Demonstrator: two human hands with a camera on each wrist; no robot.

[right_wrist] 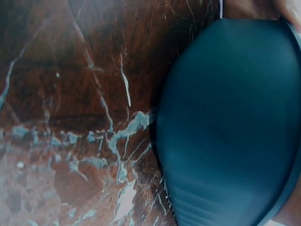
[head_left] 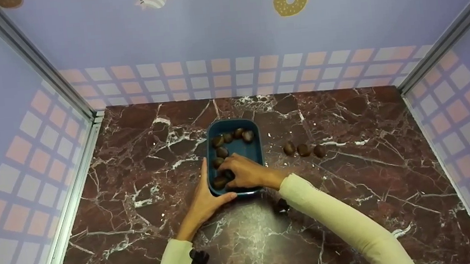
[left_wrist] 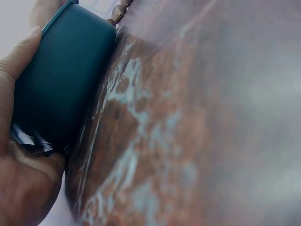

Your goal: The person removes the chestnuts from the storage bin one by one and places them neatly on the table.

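Observation:
A blue rectangular dish [head_left: 258,147] stands mid-table on the dark marble and holds several brown chestnuts [head_left: 222,152]. My left hand [head_left: 207,199] braces its near-left corner, with straight fingers along the left wall and the thumb along the front wall. The left wrist view shows the dish wall [left_wrist: 61,80] pressed against my palm [left_wrist: 23,188]. My right hand [head_left: 245,172] reaches into the near end of the dish, fingers curled over a chestnut [head_left: 228,175]. In the right wrist view the dish's outer wall [right_wrist: 230,122] fills the right side.
Three chestnuts [head_left: 304,149] lie in a row on the marble table [head_left: 352,189], right of the dish. Lilac walls with metal corner posts [head_left: 63,92] close the table on the left, back and right.

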